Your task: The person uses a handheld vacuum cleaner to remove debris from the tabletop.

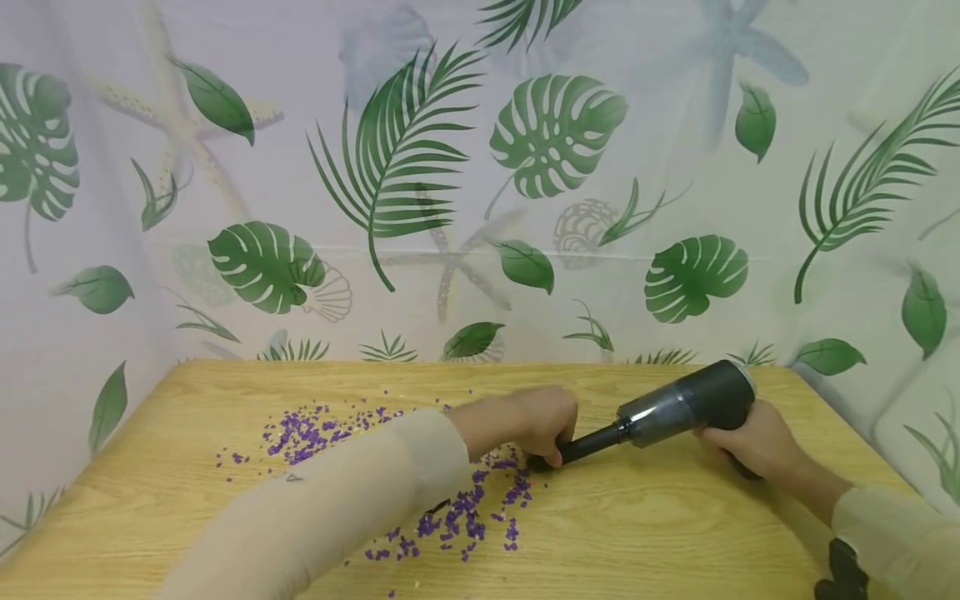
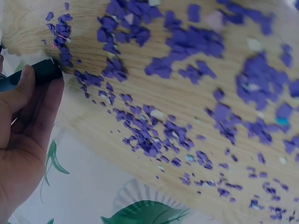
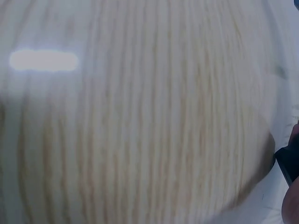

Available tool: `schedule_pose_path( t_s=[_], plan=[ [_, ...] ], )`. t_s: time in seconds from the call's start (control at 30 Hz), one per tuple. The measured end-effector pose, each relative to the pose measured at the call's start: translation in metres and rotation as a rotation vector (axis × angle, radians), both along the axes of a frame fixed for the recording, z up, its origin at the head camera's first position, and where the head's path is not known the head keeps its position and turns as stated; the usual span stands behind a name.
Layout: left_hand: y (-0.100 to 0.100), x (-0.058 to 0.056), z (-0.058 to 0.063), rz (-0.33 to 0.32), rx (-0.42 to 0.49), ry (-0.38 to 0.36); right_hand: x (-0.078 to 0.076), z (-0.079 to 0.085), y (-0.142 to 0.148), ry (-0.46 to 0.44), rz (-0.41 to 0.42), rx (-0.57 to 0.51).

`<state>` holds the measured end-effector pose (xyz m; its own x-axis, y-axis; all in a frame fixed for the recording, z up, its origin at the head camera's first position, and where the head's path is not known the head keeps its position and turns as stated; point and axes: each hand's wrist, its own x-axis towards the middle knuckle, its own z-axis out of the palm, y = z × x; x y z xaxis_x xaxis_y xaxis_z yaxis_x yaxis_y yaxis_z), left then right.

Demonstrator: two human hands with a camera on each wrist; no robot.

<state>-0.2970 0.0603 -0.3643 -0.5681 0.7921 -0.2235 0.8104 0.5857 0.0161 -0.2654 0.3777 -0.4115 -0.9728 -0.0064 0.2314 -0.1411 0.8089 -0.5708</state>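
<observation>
A black handheld vacuum cleaner (image 1: 686,404) with a clear dust cup is held slanting over the wooden table. My right hand (image 1: 761,442) grips its handle at the right. With curled fingers, my left hand (image 1: 542,419) holds the dark nozzle (image 1: 592,446) near its tip. In the left wrist view the thumb and fingers of the left hand (image 2: 30,121) lie around the nozzle end (image 2: 46,72), beside purple paper scraps (image 2: 191,42). Only a sliver of the right hand and the dark handle (image 3: 289,161) shows at the right wrist view's edge.
Purple scraps (image 1: 300,435), with a few pale bits among them, lie scattered over the left and middle of the table (image 1: 637,533). My left sleeve (image 1: 360,492) hides part of them. A leaf-printed cloth (image 1: 465,192) hangs behind the table. A black object (image 1: 843,571) is at lower right.
</observation>
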Motion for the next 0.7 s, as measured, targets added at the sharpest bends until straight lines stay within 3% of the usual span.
schedule_pose_path(
  t_s=[0.33, 0.5, 0.7],
  plan=[
    [-0.018, 0.012, 0.004, 0.056, 0.033, -0.101, -0.001, -0.001, -0.017, 0.003, 0.081, -0.044],
    [-0.026, 0.019, 0.007, 0.095, 0.072, -0.203, 0.000, -0.002, -0.024, 0.008, 0.126, -0.083],
    [-0.031, 0.026, 0.008, 0.089, 0.040, -0.233, 0.004, -0.003, -0.033, 0.002, 0.177, -0.125]
  ],
)
